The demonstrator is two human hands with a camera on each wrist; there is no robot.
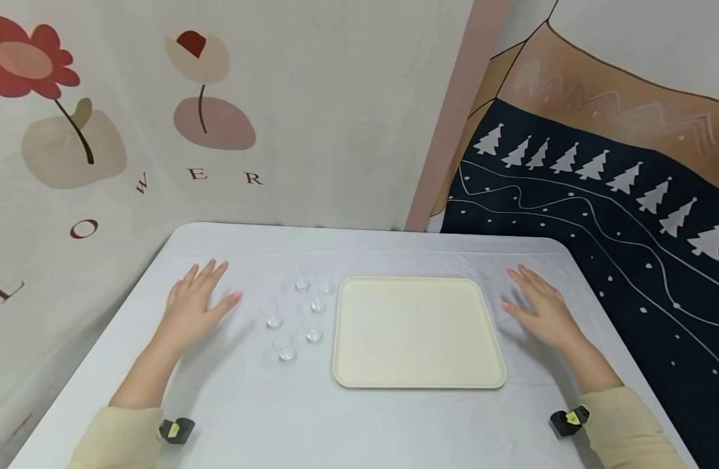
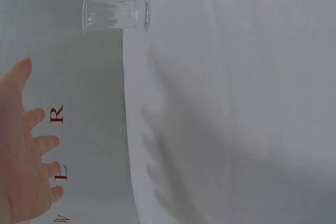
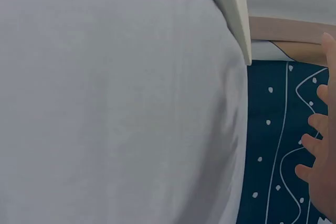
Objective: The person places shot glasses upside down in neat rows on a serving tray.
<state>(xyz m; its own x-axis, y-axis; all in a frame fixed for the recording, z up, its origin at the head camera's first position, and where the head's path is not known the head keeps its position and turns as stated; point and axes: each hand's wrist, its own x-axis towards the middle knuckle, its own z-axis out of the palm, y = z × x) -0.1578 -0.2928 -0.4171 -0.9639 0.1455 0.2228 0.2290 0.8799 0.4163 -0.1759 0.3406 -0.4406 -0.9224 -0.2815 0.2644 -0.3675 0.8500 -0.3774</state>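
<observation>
White table (image 1: 248,417): six clear glasses (image 1: 318,304), upright, clustered left of flat cream tray (image 1: 419,332), rounded corners. Left hand (image 1: 191,307) left of glasses, right hand (image 1: 542,312) right of tray; fingers spread, holding nothing.

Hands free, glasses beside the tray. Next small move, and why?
I'd probably bring the left hand to the nearest of the six clear glasses. That hand is open, holds nothing, and the glasses stand between it and the cream rectangular tray. The right hand is across the tray, so it looks worse placed to start.
</observation>
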